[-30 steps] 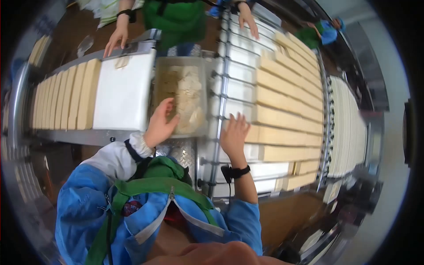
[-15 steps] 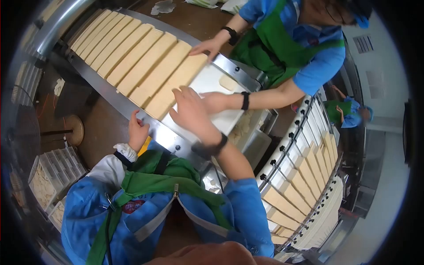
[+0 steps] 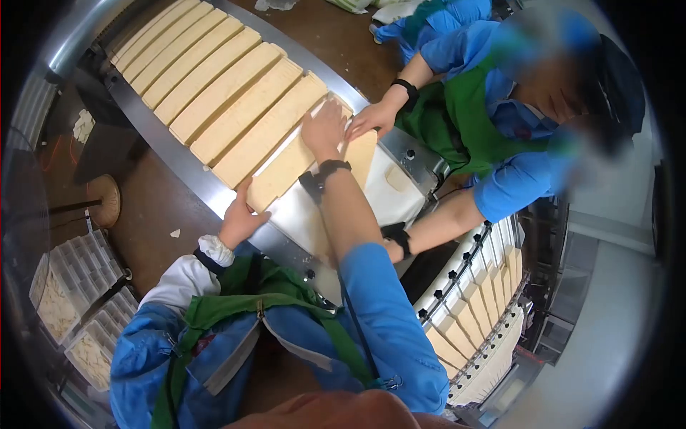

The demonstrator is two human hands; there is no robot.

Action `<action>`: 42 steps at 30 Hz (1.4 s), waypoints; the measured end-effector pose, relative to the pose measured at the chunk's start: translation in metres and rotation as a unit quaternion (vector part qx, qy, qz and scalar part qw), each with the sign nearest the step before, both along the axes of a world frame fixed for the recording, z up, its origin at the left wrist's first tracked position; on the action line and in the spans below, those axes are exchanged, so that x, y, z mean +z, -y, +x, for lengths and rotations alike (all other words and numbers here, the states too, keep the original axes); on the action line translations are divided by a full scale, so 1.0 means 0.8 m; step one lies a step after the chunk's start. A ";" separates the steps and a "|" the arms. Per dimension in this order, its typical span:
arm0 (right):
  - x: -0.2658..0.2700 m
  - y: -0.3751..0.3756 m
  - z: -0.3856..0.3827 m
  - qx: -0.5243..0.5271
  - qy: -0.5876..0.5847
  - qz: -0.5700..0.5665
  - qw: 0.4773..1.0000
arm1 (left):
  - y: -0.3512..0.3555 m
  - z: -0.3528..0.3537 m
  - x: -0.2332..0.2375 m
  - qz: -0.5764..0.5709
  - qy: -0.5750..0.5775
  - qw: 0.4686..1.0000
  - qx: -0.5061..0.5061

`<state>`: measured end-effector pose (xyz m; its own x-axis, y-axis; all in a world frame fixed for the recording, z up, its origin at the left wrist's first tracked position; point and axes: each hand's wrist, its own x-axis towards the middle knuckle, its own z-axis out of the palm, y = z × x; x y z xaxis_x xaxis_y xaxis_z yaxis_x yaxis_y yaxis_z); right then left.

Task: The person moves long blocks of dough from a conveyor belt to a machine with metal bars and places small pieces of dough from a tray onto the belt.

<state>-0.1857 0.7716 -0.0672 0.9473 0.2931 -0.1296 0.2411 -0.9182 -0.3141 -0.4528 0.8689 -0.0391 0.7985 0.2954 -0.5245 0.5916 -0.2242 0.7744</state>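
Observation:
My left hand [image 3: 243, 217] cups the near end of a pale yellow, dough-like strip [image 3: 282, 175], thumb on one side and fingers on the other. Over the far end of the same strip, my right hand [image 3: 325, 129] lies with its fingers stretched out flat. The strip rests on a white conveyor belt [image 3: 296, 223], beside a row of similar strips [image 3: 268, 125]. To its right is a shorter pale piece [image 3: 361, 156], touched by a co-worker's hand [image 3: 377, 118]. The co-worker's other hand is mostly hidden behind my right forearm.
Metal side rails [image 3: 171, 161] edge the belt. A small pale scrap [image 3: 394, 179] lies on it. At right, a second conveyor [image 3: 464, 314] carries more strips. Clear bins [image 3: 61, 300] with pale scraps stand at lower left, near a round-topped stool [image 3: 105, 200].
My left hand has come onto the strip's near end, and my right hand has moved up and away to its far end. The co-worker's hand has shifted right, to the shorter piece.

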 end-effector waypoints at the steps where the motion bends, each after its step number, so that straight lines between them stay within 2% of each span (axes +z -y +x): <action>1: -0.008 0.001 0.000 -0.001 0.069 0.017 0.997 | 0.000 0.002 0.006 0.006 -0.013 1.000 -0.007; 4: 0.002 0.005 0.023 -0.011 0.072 0.007 0.997 | -0.003 0.006 -0.019 0.053 0.006 0.998 -0.026; 5: 0.006 0.006 0.030 -0.007 0.115 -0.004 0.993 | -0.004 0.006 -0.034 0.074 0.019 0.997 -0.033; 8: 0.020 0.003 0.042 -0.034 0.093 -0.057 0.993 | -0.008 0.018 -0.012 0.075 -0.016 0.996 -0.051; 13: 0.018 0.018 0.033 -0.054 0.084 -0.054 0.994 | 0.001 0.023 0.006 0.105 -0.032 0.992 -0.058; 17: 0.041 0.079 0.015 -0.053 0.039 -0.080 0.995 | 0.012 0.029 0.015 0.138 -0.015 0.984 -0.109; 20: 0.028 0.158 -0.010 -0.101 0.070 -0.119 0.985 | 0.026 0.044 0.031 0.170 -0.020 0.969 -0.180; 22: 0.040 0.206 -0.047 -0.177 0.085 -0.123 0.973 | 0.034 0.051 0.039 0.212 -0.007 0.953 -0.216; 25: 0.060 0.262 -0.085 -0.281 -0.099 -0.012 0.955 | 0.051 0.052 0.040 0.266 0.026 0.934 -0.236; 28: 0.079 0.290 -0.117 -0.174 -0.125 0.091 0.973 | 0.053 0.051 0.032 0.258 0.031 0.937 -0.234; 29: 0.066 0.300 -0.120 -0.119 -0.105 0.091 0.983 | 0.053 0.050 0.028 0.257 0.031 0.938 -0.232; 32: 0.051 0.307 -0.123 0.005 -0.077 -0.042 0.996 | 0.056 0.053 0.026 0.275 0.068 0.932 -0.227; 33: 0.066 0.302 -0.134 -0.005 -0.040 -0.028 0.999 | 0.056 0.056 0.022 0.275 0.073 0.931 -0.230; 34: 0.026 0.305 -0.136 -0.043 0.070 0.038 0.996 | 0.063 0.061 0.016 0.270 0.080 0.928 -0.244; 35: 0.021 0.309 -0.140 -0.044 0.112 0.051 0.991 | 0.072 0.066 0.019 0.284 0.068 0.924 -0.247; 36: 0.033 0.311 -0.153 -0.070 0.096 0.058 0.991 | 0.079 0.070 0.024 0.299 0.057 0.918 -0.256; 37: 0.016 0.322 -0.161 -0.078 0.148 0.064 0.984 | 0.082 0.072 0.017 0.285 0.081 0.918 -0.264; 38: 0.035 0.328 -0.185 -0.131 0.138 0.040 0.981 | 0.089 0.068 0.014 0.268 0.103 0.918 -0.273; 39: 0.049 0.350 -0.208 -0.140 0.130 0.042 0.981 | 0.113 0.061 0.023 0.270 0.120 0.906 -0.304; 42: 0.107 0.439 -0.306 -0.253 0.145 0.009 0.956 | 0.200 0.056 0.064 0.250 0.171 0.869 -0.392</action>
